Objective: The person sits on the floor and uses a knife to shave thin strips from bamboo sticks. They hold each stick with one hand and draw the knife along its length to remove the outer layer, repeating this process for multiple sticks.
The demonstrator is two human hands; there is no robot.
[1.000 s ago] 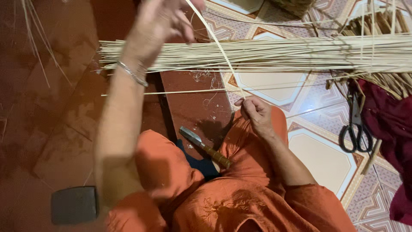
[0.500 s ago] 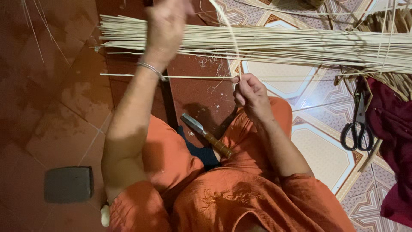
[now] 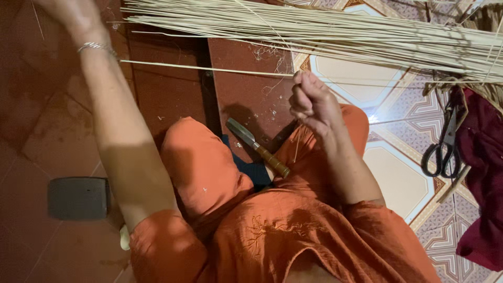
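Observation:
My right hand (image 3: 312, 102) is closed in a fist above my orange-clad lap, pinching the end of a thin pale reed strip (image 3: 209, 69) that runs level to the left, towards my left forearm. A fine strand hangs down from the fist. Raised at the top left corner is my left hand (image 3: 70, 14), blurred, with its fingers cut off by the frame edge and a silver bracelet (image 3: 97, 47) on the wrist. A long bundle of pale reeds (image 3: 325, 32) lies across the floor beyond both hands.
A knife with a wooden handle (image 3: 258, 147) lies on the floor between my knees. Black scissors (image 3: 443, 142) rest on the patterned tiles at right, beside a dark red cloth (image 3: 482, 173). A dark grey block (image 3: 78, 198) sits at the lower left.
My left hand has swung up and left, out towards the frame corner. The view has moved in closer. My right hand stays at the reed strip's end.

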